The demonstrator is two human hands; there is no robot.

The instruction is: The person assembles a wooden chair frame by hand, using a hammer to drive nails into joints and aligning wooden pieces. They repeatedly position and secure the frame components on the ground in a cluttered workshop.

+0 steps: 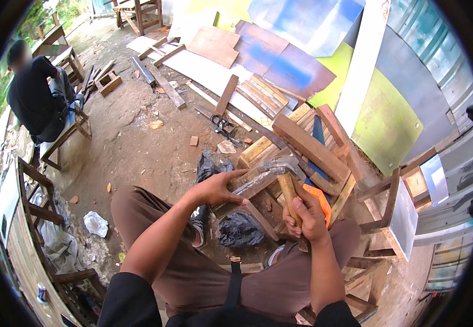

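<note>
My right hand (307,217) is wrapped round the wooden handle of a hammer (288,191). The hammer's metal head is raised just over a small brown wooden frame (255,188) in front of my knees. Thumb and fingers of my left hand (214,189) clasp the left side of that frame. Beside my right hand lies a handsaw with an orange handle (322,203), its blade partly hidden. Whether a nail is under the hammer head, I cannot tell.
Stacked timber (312,147) lies beyond the frame. Black plastic bags (240,229) rest between my feet. Painted sheets (296,60) lean along the back right. A person (37,98) sits on a bench at the far left. A wooden stool (394,218) stands on my right.
</note>
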